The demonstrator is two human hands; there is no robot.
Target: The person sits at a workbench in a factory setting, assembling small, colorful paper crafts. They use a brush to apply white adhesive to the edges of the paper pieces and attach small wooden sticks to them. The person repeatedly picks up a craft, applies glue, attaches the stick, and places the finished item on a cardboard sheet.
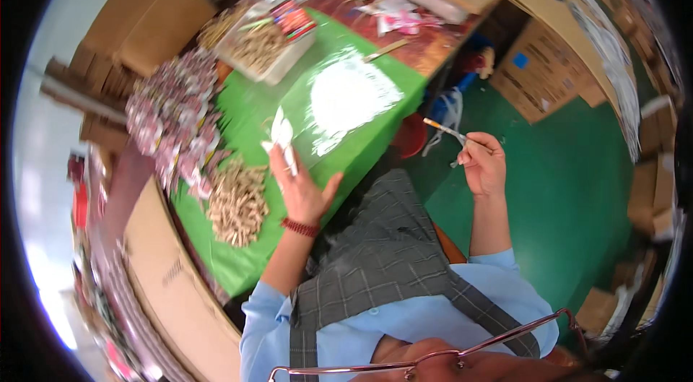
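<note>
The small white paper piece (281, 135) is pinched in the left hand (302, 191), just above the green worktop (253, 104). It sits a little left of the picture's middle. The fingers of that hand are pressed together on the paper, so the grip is closed on it, with the palm turned down toward the green cloth. A red bead bracelet (299, 227) goes around the wrist.

At 3 o'clock from the paper, well apart from it and out past the worktop's edge, the right hand (484, 165) pinches a thin brush (446, 129). This grip is pressed together on the handle. The brush tip points toward 10 o'clock, at the worktop.

At 1 o'clock from the paper lies a big white glue patch (350, 97), spread on the green cloth. A flat wooden stick (385, 50) lies beyond it, at the cloth's far edge.

At 7 o'clock from the paper is a pile of small tan wooden clips (236, 201). At 10 o'clock is a heap of pink and white finished bits (173, 111). At 12 o'clock stands a clear tray (263, 46) with more tan pieces and some red pens.

To do this step well, I think the paper should stay flat and still in the pinch. The brush should touch it softly, so the paper does not bend or slip.
</note>
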